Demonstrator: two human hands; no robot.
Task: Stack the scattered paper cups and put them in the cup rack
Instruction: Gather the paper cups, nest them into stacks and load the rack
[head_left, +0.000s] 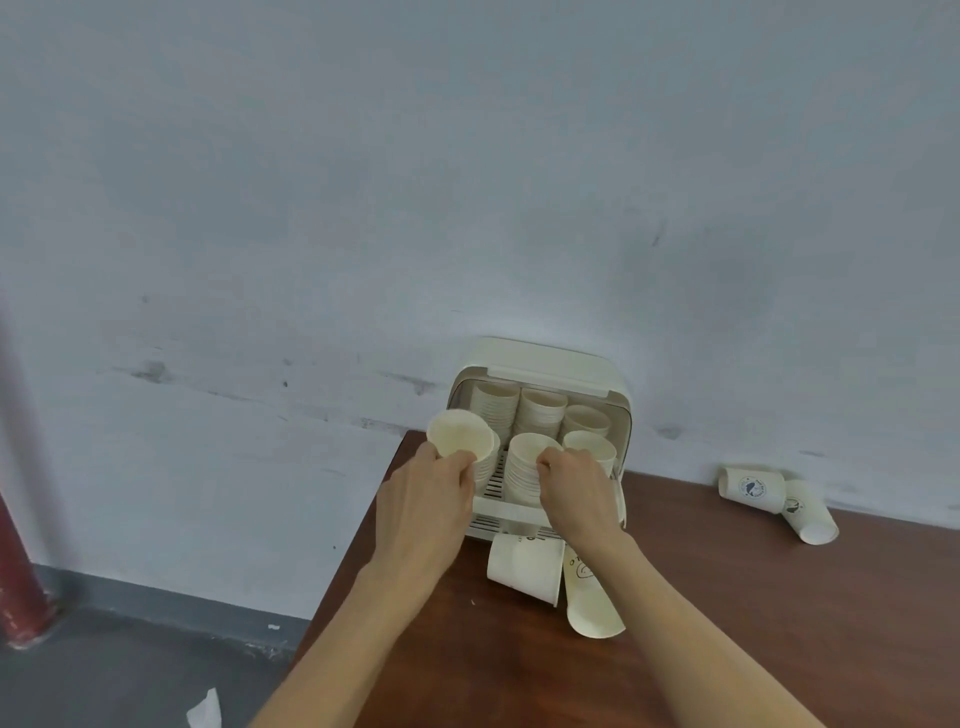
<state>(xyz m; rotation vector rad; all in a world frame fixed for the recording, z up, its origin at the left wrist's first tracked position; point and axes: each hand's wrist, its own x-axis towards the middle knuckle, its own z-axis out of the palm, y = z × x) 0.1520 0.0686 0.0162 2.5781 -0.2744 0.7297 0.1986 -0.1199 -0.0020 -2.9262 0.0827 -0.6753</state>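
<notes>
A stack of paper cups is held by the left hand at the front left of the cup rack. The fingers are curled round the side of the stack, and its open top faces up. The middle front stack is held by the right hand. The fingers are bent over its rim, but how tight the hold is cannot be told.

The rack is set at the back of the brown table, against the wall. More stacks are seen in the back row. It looks like the left stack is being put into its place.

To do this well, the stack should be kept straight and pushed in slowly, so no cup slips out. The middle stack should be kept steady so it is not knocked over.

Two loose cups are lying just in front of the rack, and two more cups are lying well apart on the right. These are not stacked yet.
</notes>
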